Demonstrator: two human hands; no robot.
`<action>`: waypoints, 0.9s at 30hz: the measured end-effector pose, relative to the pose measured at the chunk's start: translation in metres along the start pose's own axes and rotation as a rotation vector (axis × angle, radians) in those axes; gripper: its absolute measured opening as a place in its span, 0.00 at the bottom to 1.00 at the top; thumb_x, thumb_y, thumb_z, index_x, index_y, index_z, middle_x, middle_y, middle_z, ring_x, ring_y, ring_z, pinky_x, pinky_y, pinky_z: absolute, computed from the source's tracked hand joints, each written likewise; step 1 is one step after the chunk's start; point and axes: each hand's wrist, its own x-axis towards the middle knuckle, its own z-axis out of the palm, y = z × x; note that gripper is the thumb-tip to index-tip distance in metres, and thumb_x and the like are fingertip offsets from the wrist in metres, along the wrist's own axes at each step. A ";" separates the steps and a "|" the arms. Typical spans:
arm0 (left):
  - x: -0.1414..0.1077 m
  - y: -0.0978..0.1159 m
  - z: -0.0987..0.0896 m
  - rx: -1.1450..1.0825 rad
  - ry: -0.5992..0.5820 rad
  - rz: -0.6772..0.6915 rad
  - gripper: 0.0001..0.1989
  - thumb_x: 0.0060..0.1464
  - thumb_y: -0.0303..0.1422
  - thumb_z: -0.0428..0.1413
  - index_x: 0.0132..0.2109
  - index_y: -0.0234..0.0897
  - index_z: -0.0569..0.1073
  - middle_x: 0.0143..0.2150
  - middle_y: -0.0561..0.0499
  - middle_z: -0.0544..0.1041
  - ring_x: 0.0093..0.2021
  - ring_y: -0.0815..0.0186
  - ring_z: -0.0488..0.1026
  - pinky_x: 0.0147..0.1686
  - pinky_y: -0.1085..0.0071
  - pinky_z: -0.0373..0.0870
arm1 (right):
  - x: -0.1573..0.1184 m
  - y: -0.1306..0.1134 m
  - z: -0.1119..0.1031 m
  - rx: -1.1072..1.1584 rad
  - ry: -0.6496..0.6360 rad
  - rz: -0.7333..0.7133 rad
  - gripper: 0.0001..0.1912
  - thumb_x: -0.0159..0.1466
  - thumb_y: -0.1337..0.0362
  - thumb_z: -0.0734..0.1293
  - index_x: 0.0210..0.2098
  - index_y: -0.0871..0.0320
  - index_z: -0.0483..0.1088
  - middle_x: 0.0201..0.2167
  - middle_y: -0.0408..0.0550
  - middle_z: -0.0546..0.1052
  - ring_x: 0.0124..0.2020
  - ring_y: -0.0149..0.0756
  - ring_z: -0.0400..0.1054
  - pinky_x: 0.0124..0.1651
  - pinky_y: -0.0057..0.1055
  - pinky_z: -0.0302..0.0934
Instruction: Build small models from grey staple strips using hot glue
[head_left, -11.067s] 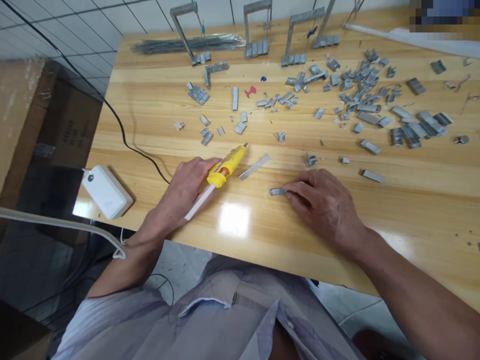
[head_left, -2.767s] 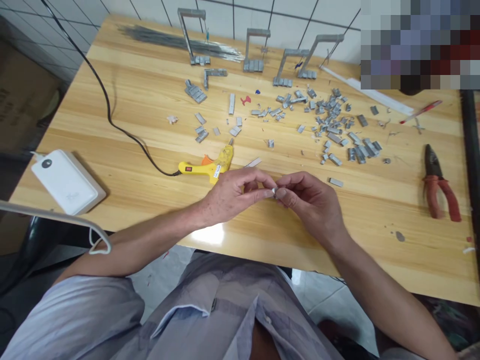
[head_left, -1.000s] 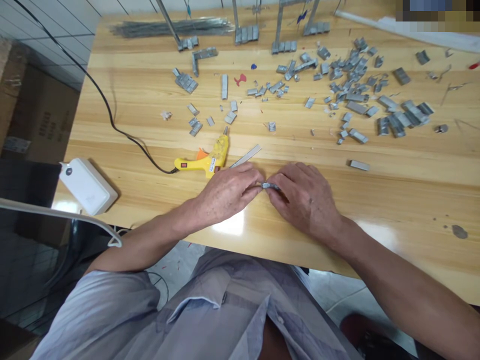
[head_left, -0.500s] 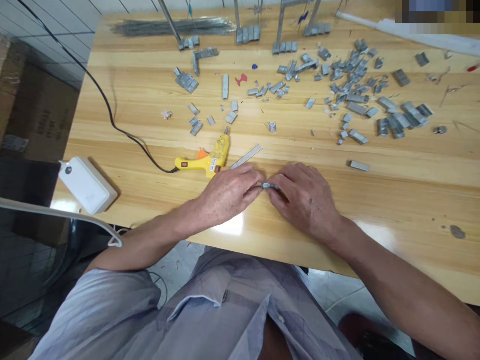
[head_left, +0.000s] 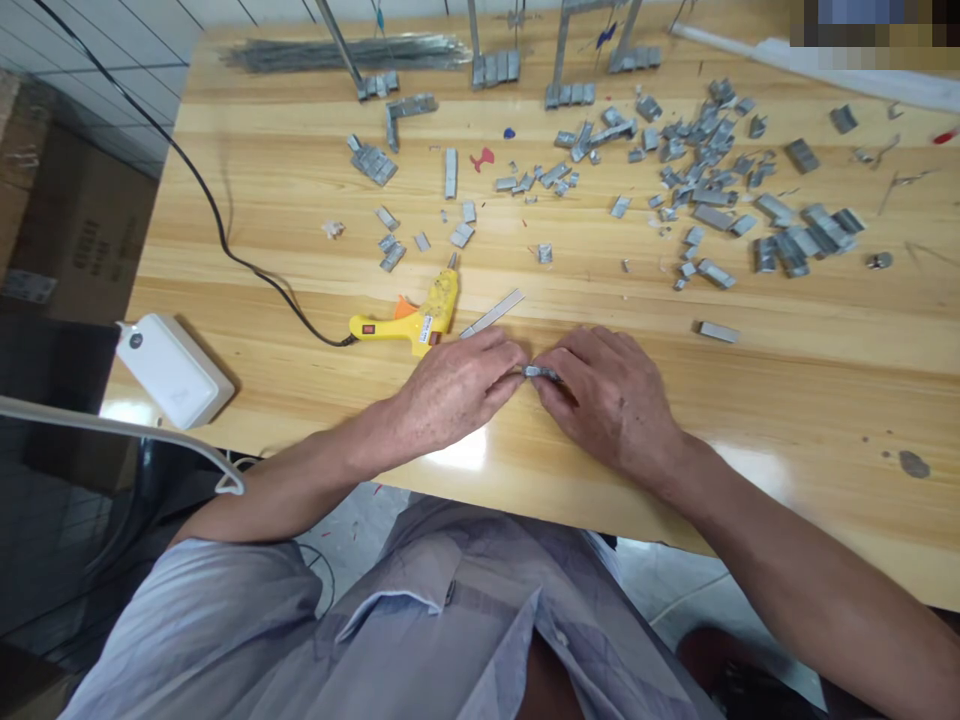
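Note:
Near the table's front edge, my two hands meet over a small grey strip of staples (head_left: 541, 372). My right hand (head_left: 611, 400) pinches it between thumb and fingers, which cover much of it. From the other side, the closed fingertips of my left hand (head_left: 461, 388) grip its left end; the exact contact is partly hidden. Just beyond my left hand lies a longer flat staple strip (head_left: 495, 312) on the wood. A yellow hot glue gun (head_left: 427, 315) with an orange trigger rests on its side to the left, nozzle pointing away from me.
Broken staple pieces (head_left: 712, 190) lie scattered over the right back of the table (head_left: 300, 220). Small metal frames on staple feet (head_left: 570, 95) stand behind, near a bundle of thin wires (head_left: 345, 54). A white box-shaped device (head_left: 176, 370) sits left; a black cord (head_left: 217, 210) crosses there.

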 end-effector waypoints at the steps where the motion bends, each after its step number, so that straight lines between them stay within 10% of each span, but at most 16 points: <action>1: 0.000 0.000 0.000 -0.004 -0.003 0.000 0.07 0.70 0.31 0.55 0.43 0.35 0.76 0.41 0.48 0.78 0.43 0.62 0.78 0.42 0.68 0.75 | 0.000 0.000 0.000 0.001 -0.004 0.000 0.08 0.71 0.64 0.67 0.38 0.57 0.77 0.36 0.51 0.78 0.39 0.44 0.67 0.43 0.39 0.55; 27: 0.001 -0.001 0.003 -0.094 -0.004 -0.047 0.08 0.70 0.30 0.55 0.45 0.35 0.79 0.42 0.46 0.80 0.44 0.61 0.79 0.45 0.67 0.77 | 0.001 -0.003 -0.001 -0.024 0.017 -0.011 0.11 0.72 0.65 0.64 0.35 0.56 0.76 0.34 0.51 0.78 0.38 0.43 0.66 0.42 0.39 0.54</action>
